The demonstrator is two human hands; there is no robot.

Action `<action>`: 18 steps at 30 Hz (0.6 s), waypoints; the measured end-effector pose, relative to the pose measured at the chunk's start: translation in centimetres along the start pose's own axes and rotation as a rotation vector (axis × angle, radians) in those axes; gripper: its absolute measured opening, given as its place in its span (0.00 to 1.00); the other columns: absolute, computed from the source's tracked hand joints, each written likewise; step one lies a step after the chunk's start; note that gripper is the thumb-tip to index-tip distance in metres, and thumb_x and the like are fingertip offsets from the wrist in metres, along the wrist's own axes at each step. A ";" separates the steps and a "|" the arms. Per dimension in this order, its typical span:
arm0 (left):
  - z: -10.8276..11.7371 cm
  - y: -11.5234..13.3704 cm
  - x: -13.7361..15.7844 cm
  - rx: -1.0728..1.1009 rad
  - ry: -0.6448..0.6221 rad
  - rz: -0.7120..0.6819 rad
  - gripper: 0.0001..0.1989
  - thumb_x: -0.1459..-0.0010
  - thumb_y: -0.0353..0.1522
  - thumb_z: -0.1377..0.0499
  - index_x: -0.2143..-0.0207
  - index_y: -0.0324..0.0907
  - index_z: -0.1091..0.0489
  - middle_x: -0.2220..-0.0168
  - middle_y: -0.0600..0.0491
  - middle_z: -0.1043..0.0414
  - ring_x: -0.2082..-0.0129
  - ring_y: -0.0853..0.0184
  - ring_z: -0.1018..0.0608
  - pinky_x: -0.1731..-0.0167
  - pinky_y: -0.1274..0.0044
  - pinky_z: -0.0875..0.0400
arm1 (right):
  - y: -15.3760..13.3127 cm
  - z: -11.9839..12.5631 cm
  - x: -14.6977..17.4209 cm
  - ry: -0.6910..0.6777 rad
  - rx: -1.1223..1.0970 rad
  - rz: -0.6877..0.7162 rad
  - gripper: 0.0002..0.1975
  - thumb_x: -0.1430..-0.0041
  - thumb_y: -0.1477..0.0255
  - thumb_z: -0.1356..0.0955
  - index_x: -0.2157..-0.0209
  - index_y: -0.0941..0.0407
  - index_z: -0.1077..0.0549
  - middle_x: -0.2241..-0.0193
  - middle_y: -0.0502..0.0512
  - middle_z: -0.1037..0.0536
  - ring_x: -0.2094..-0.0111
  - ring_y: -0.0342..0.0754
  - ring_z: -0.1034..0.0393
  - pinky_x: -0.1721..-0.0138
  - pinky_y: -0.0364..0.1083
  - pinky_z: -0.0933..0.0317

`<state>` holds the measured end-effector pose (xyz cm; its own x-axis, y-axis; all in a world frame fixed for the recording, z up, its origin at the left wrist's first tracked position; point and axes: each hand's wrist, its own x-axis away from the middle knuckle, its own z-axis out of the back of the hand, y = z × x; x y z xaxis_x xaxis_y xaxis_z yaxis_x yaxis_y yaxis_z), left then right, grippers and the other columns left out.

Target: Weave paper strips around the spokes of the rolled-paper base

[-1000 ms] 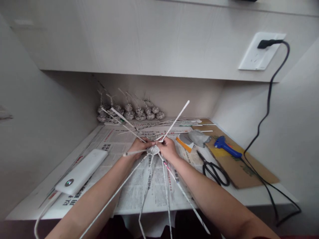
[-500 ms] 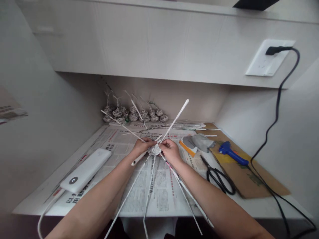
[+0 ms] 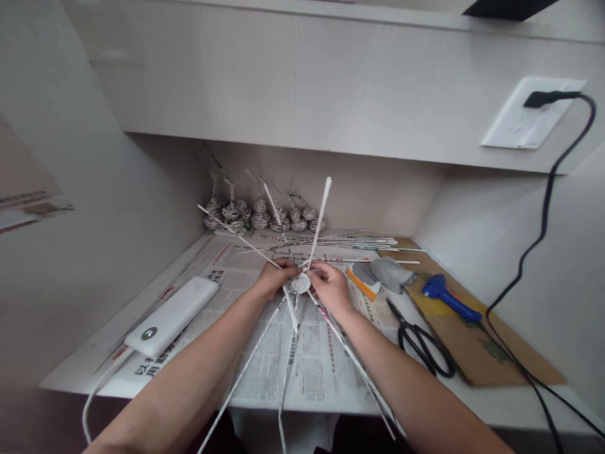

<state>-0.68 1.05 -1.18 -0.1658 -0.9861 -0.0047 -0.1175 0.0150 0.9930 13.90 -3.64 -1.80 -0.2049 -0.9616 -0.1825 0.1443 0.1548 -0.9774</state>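
Between my hands is a small round woven paper base (image 3: 299,284), with several rolled-paper strips fanning out from it. My left hand (image 3: 278,277) pinches its left edge, where one long strip points up and left. On the opposite edge, the fingers of my right hand (image 3: 329,282) close at the foot of a thick white paper tube (image 3: 321,221) that stands up. A short white tube (image 3: 292,310) sticks out below the base toward me. Other strips hang past the table's front edge. My fingertips partly cover the rim.
Gourd-shaped woven paper pieces (image 3: 231,211) line the back wall, with loose paper rolls (image 3: 340,242) before them. At right lie black scissors (image 3: 420,343), a blue glue gun (image 3: 451,299) and cardboard (image 3: 491,353). A white power bank (image 3: 172,315) rests on newspaper (image 3: 307,366) at left.
The thick upright tube has swung leftward and stands steeper. The short tube below the base has turned from pointing left to pointing toward me. The whole view has shifted slightly.
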 end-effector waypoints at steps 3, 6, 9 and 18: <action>-0.2 0.7 0.4 -0.012 -0.011 -0.006 0.18 0.71 0.38 0.28 0.84 0.39 0.33 0.85 0.58 0.35 0.84 0.74 0.36 0.82 0.79 0.44 | -0.1 0.0 -0.1 -0.015 0.010 -0.035 0.13 0.51 0.62 0.32 0.66 0.54 0.25 0.81 0.49 0.25 0.85 0.46 0.33 0.85 0.43 0.38; -0.4 1.7 0.9 -0.014 0.003 0.034 0.18 0.72 0.37 0.27 0.86 0.39 0.32 0.87 0.57 0.35 0.85 0.73 0.36 0.81 0.77 0.43 | -0.3 0.0 -0.1 -0.014 -0.007 -0.052 0.13 0.51 0.62 0.32 0.65 0.54 0.25 0.82 0.49 0.26 0.85 0.46 0.33 0.86 0.43 0.38; -0.5 2.0 0.9 0.005 0.010 0.052 0.18 0.75 0.36 0.26 0.88 0.39 0.32 0.88 0.56 0.35 0.85 0.72 0.36 0.82 0.77 0.43 | -0.5 0.1 0.0 -0.021 -0.002 -0.064 0.14 0.49 0.62 0.33 0.63 0.54 0.24 0.80 0.49 0.25 0.84 0.46 0.32 0.86 0.43 0.38; 0.9 -0.6 -0.7 -0.029 -0.099 -0.010 0.16 0.67 0.40 0.28 0.82 0.39 0.29 0.84 0.54 0.31 0.84 0.71 0.33 0.82 0.78 0.43 | -0.8 0.3 -0.2 0.042 -0.008 0.021 0.12 0.53 0.65 0.31 0.66 0.56 0.24 0.71 0.53 0.22 0.75 0.46 0.28 0.77 0.44 0.33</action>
<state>-1.35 1.83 -1.88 -0.2613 -0.9649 -0.0246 -0.0918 -0.0005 0.9958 14.08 -3.67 -0.92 -0.2428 -0.9478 -0.2068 0.1411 0.1764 -0.9742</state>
